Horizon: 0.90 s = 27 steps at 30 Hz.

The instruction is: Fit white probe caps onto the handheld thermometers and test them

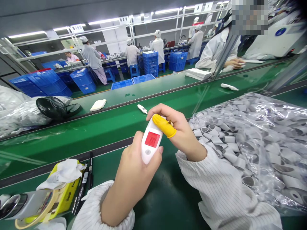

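Observation:
A white handheld thermometer (148,152) is held up in front of me, its small screen lit red with digits on it. My left hand (135,166) wraps round its lower body, the thumb along the right edge. At the top end my right hand (181,127) grips it; a yellow finger cot (164,125) covers the thumb, which lies over the thermometer's head. The right fingertips curl behind and are partly hidden. Past my hands, another white thermometer (142,109) lies on the green conveyor belt (115,119).
A clear bag of grey-white plastic caps (232,143) fills the right side. At left stand a yellow box (68,195), black pens (82,188) and a black fan (51,107). A further thermometer (229,87) is on the belt; a co-worker (218,48) sits beyond.

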### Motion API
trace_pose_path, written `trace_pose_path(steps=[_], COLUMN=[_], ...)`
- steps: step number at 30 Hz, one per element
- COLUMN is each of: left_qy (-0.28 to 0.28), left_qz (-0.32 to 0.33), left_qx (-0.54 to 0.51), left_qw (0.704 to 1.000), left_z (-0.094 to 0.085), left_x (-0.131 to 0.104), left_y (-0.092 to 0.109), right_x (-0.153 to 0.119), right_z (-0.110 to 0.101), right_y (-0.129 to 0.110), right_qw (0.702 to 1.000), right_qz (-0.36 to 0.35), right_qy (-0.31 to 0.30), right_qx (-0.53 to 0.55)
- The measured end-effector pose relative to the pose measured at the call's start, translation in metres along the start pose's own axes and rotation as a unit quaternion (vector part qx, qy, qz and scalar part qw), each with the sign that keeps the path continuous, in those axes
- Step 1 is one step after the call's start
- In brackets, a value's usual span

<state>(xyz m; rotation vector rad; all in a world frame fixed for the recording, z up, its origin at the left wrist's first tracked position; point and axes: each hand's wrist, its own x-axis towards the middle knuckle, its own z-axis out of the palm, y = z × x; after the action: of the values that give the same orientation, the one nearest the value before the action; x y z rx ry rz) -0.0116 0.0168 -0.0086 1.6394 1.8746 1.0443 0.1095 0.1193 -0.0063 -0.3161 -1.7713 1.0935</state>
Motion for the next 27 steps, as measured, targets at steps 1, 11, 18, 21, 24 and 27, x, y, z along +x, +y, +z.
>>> trace_pose_path(steps=[1, 11, 18, 21, 24, 27], left_qy=[-0.001, -0.004, 0.066, 0.096, 0.038, -0.008], left_qz=[0.001, -0.002, 0.055, 0.059, 0.024, 0.031], left_qx=[0.0, 0.015, 0.053, -0.047, -0.271, -0.408], left_qw=[1.0, 1.0, 0.995, 0.992, 0.961, 0.912], left_z=[0.0, 0.003, 0.009, 0.005, -0.003, -0.011], left_x=[0.0, 0.001, 0.005, 0.011, 0.018, 0.022], left_y=[0.0, -0.001, -0.004, -0.01, -0.017, -0.021], right_x=[0.0, -0.001, 0.0, -0.002, -0.005, -0.006], right_z=[0.0, 0.001, -0.001, -0.006, -0.01, -0.009], right_y=[0.0, 0.0, 0.004, 0.008, 0.007, 0.0], right_qw=[1.0, 1.0, 0.999, 0.996, 0.995, 0.991], right_qz=[0.001, 0.01, 0.025, 0.054, 0.062, 0.045], right_qy=[0.001, 0.002, 0.028, 0.07, 0.057, 0.023], right_qx=[-0.003, -0.022, 0.012, 0.027, -0.052, -0.124])
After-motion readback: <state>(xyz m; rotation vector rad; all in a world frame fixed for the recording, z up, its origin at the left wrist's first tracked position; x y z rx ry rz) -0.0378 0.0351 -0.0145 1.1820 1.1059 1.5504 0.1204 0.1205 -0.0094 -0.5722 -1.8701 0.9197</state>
